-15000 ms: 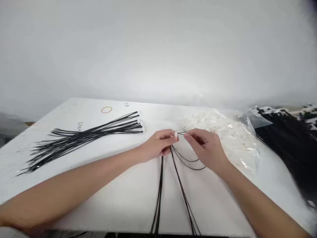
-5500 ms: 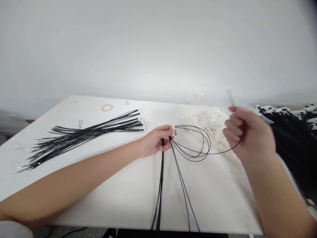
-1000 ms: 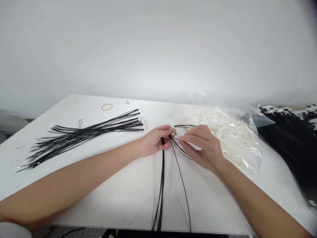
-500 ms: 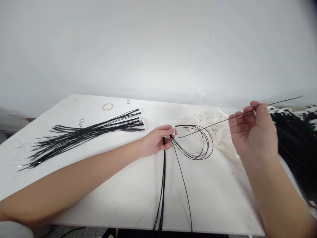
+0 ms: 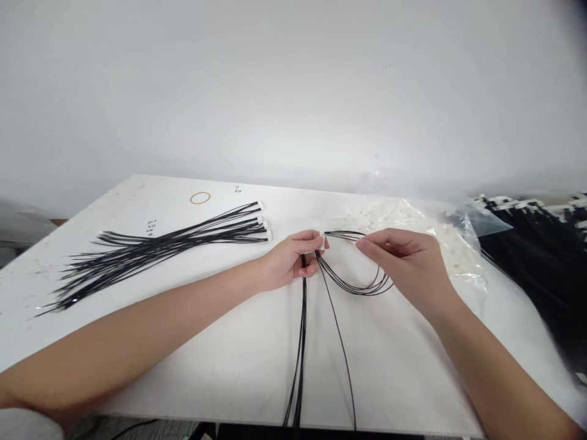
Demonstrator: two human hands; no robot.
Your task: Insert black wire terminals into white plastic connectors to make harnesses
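Note:
My left hand (image 5: 300, 253) is closed on a small white connector (image 5: 323, 242), with thin black wires (image 5: 302, 342) hanging from it over the table's front edge. Several of the wires bend round in loops (image 5: 355, 286) to the right of the connector. Close to those loops, my right hand (image 5: 403, 256) pinches a black wire between thumb and forefinger, its tip near the top of the loops. The end of that wire is hidden by the fingers. A single wire (image 5: 339, 336) hangs apart from the bundle.
Finished-looking black wire bundles with white connectors (image 5: 160, 244) lie on the table's left. Behind them is a tan rubber band (image 5: 200, 198). A clear bag of small white parts (image 5: 403, 214) lies behind my right hand. More black wires (image 5: 527, 256) are heaped at far right.
My right hand has come left and down from the far right, where it drew a wire out straight, to the loops beside the connector. The left hand has stayed in place.

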